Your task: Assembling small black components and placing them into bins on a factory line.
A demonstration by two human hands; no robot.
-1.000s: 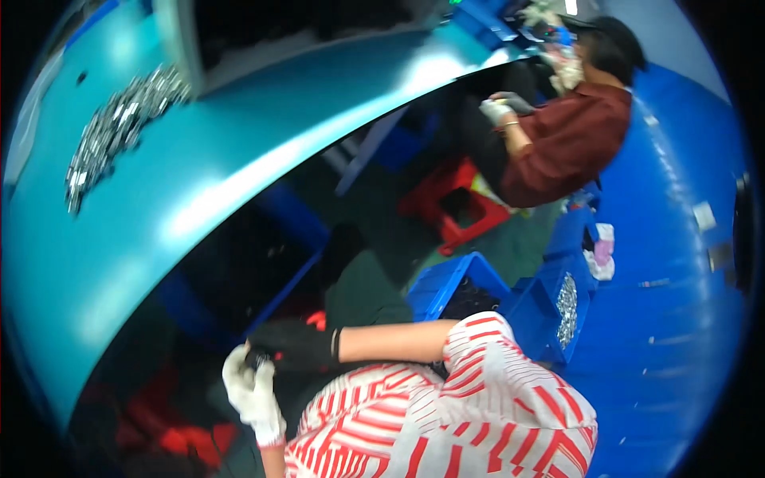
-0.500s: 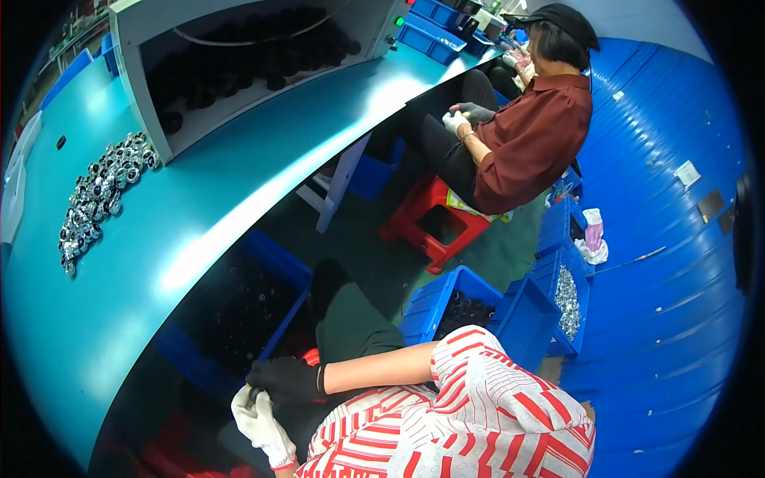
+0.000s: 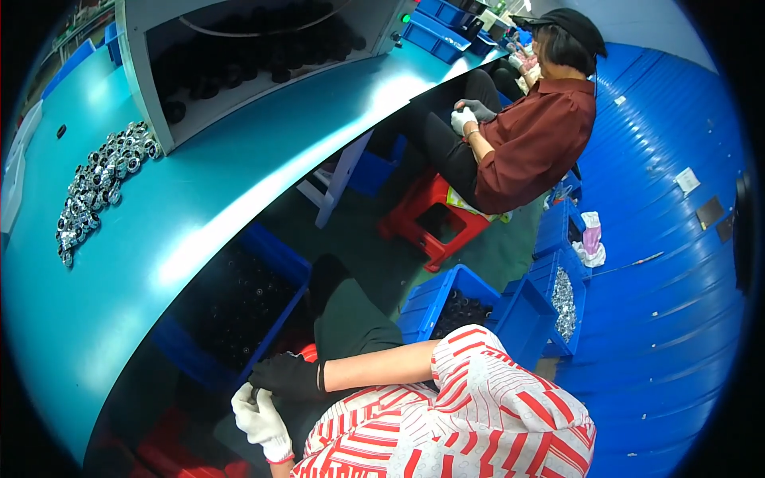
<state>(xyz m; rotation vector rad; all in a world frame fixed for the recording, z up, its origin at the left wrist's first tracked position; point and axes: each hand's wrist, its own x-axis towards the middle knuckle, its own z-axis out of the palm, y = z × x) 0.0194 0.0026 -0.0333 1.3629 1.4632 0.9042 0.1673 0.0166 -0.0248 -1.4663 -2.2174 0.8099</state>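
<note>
Blue bin (image 3: 239, 319) of dark parts sits under the teal bench (image 3: 199, 207). Just beside it, the black-gloved right hand (image 3: 288, 376) meets the white-gloved left hand (image 3: 259, 414); whether they grip anything cannot be told. Steady fingertip contact would help.

The black-gloved right hand (image 3: 288, 376) and the white-gloved left hand (image 3: 259, 415) meet fingertip to fingertip, right forearm bare, fingers curled.
</note>
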